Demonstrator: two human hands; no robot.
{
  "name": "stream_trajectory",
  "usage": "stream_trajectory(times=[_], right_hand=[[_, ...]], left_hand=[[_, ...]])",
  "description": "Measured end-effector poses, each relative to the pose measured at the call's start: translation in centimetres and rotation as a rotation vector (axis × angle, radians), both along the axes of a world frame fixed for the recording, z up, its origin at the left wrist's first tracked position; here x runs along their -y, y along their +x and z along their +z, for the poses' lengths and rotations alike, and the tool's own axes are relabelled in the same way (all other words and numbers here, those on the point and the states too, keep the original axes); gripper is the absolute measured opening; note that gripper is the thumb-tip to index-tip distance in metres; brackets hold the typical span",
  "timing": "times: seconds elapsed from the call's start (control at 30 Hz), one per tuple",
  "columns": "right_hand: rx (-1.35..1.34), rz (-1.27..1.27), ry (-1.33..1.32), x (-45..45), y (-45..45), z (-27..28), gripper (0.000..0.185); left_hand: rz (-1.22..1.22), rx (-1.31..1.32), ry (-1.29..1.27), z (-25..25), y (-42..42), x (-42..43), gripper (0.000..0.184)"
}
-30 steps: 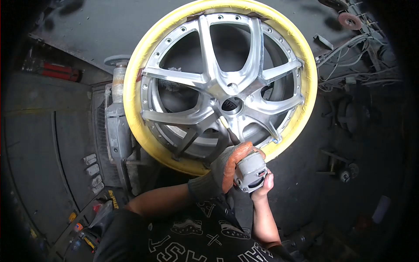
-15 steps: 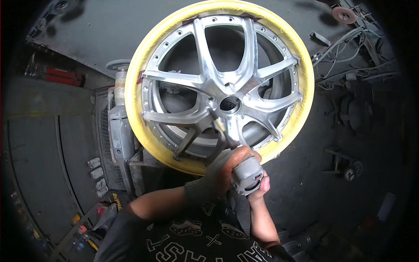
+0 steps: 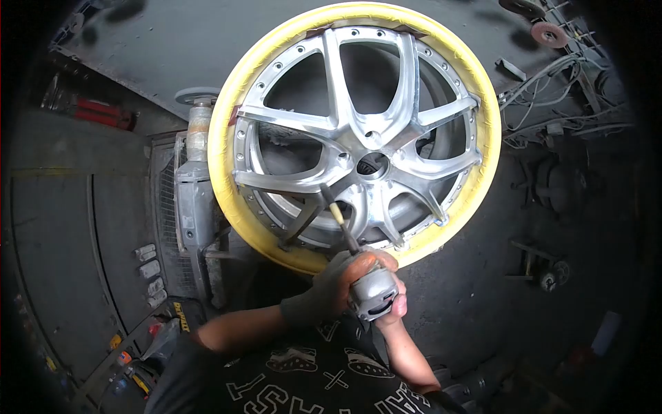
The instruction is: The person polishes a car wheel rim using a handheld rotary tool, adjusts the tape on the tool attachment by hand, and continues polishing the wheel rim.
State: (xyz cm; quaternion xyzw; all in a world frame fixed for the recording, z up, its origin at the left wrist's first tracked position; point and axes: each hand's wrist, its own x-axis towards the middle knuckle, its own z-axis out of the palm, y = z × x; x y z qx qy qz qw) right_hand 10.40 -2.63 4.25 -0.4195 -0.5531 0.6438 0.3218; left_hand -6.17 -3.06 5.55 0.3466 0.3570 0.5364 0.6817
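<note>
A silver multi-spoke wheel (image 3: 372, 124) stands in front of me, its outer rim wrapped in yellow tape (image 3: 224, 155). My left hand (image 3: 338, 279), in a grey glove with orange fingers, is closed round the front part of a grey power tool (image 3: 374, 293). My right hand (image 3: 395, 303), bare at the thumb, grips the tool's right side near its rear; its other fingers are hidden. A thin shaft with a yellowish section (image 3: 336, 212) points up from the tool, its tip at a lower left spoke, close to the hub. Whether the tip touches the metal I cannot tell.
A second grey power tool with a disc (image 3: 196, 200) stands left of the wheel. Cables (image 3: 552, 76) and a pink disc (image 3: 549, 34) are at the upper right. Small light cylinders (image 3: 149, 269) lie at the left, and a red tool (image 3: 100, 110) is at the upper left.
Both hands and the tool have moved left and slightly down. The shaft's tip has shifted from beside the hub to a spoke further left. The wheel appears slightly shifted in view.
</note>
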Motion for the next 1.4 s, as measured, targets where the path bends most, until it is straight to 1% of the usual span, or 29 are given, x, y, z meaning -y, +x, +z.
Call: stream_trajectory(times=[0.03, 0.07, 0.13, 0.17, 0.23, 0.3, 0.33, 0.37, 0.4, 0.43, 0.5, 0.6, 0.7, 0.73, 0.83, 1.0, 1.03, 1.1, 1.17, 1.27, 1.33, 1.4], right_hand=[[0.001, 0.007, 0.018, 0.2, -0.2, 0.0, 0.109], [0.002, 0.015, 0.036, 0.4, -0.4, 0.0, 0.109], [-0.017, 0.060, -0.008, 0.5, -0.8, 0.7, 0.109], [-0.023, 0.076, -0.023, 0.4, -1.0, 1.1, 0.109], [-0.013, 0.013, 0.028, 0.0, -1.4, 1.7, 0.113], [0.003, -0.024, 0.054, -0.3, -1.3, 2.1, 0.115], [-0.008, -0.064, -0.004, -0.4, -0.7, 2.1, 0.112], [-0.020, -0.106, -0.062, -0.5, -0.4, 2.0, 0.111], [-0.027, -0.155, -0.068, -0.6, -0.7, 1.9, 0.106], [-0.026, -0.153, -0.065, -0.7, -0.6, 1.8, 0.106], [0.112, -0.044, 0.068, -0.9, -0.4, 1.8, 0.111], [0.126, -0.037, 0.074, 0.1, -0.6, 1.4, 0.112], [0.126, -0.033, 0.090, 0.8, -1.7, 1.6, 0.113], [0.121, -0.025, 0.086, 1.2, -1.9, 1.7, 0.114], [0.116, -0.026, 0.070, 2.4, -2.8, 1.3, 0.117], [0.122, -0.018, 0.142, 3.3, -5.8, 1.8, 0.118], [0.128, 0.005, 0.163, 3.4, -6.2, 1.8, 0.117], [0.116, -0.009, 0.145, 3.9, -7.2, 1.8, 0.117], [0.132, 0.011, 0.145, 3.7, -8.0, 2.5, 0.116], [0.158, 0.039, 0.082, 3.3, -7.3, 3.6, 0.119], [0.204, 0.112, 0.071, 2.2, -5.6, 5.2, 0.122], [0.190, 0.175, 0.056, 1.1, -3.3, 5.6, 0.122]], left_hand=[[0.000, -0.001, 0.001, -0.4, 0.0, 0.6, 0.044], [0.069, -0.161, 0.160, -0.9, 0.2, 1.3, 0.045], [0.137, -0.320, 0.322, -1.0, 0.5, 1.8, 0.047], [0.124, -0.097, 0.166, -0.7, 0.4, 1.8, 0.049], [0.111, 0.123, 0.009, 0.4, -0.1, 1.6, 0.052], [-0.040, 0.228, -0.195, 2.3, -0.7, 0.0, 0.058], [-0.037, 0.231, -0.192, 1.8, -0.4, -0.2, 0.058], [-0.023, 0.236, -0.130, 1.0, 0.1, -0.4, 0.057], [-0.016, 0.240, -0.097, 0.4, 0.3, -0.6, 0.057], [-0.009, 0.243, -0.065, 0.0, 0.5, -0.8, 0.057], [-0.025, 0.358, -0.057, -0.6, 0.6, -0.6, 0.055], [-0.037, 0.443, -0.091, -0.5, 0.2, 0.2, 0.053], [-0.064, 0.445, -0.128, -0.7, -0.5, 1.1, 0.054], [-0.072, 0.390, -0.073, -0.3, -1.1, 1.1, 0.054], [-0.063, 0.404, -0.029, -0.8, -1.9, 2.3, 0.055], [-0.094, 0.413, -0.028, -0.7, -4.5, 3.6, 0.060], [-0.100, 0.415, -0.028, -0.7, -5.0, 3.9, 0.060], [-0.091, 0.564, -0.147, -0.4, -5.9, 4.6, 0.061], [-0.108, 0.536, -0.143, 0.4, -6.9, 4.4, 0.063], [-0.080, 0.578, -0.199, 1.5, -6.9, 3.9, 0.063], [-0.046, 0.557, -0.150, 2.3, -5.6, 3.0, 0.048], [-0.055, 0.548, -0.136, 3.3, -4.5, 1.5, 0.047]])
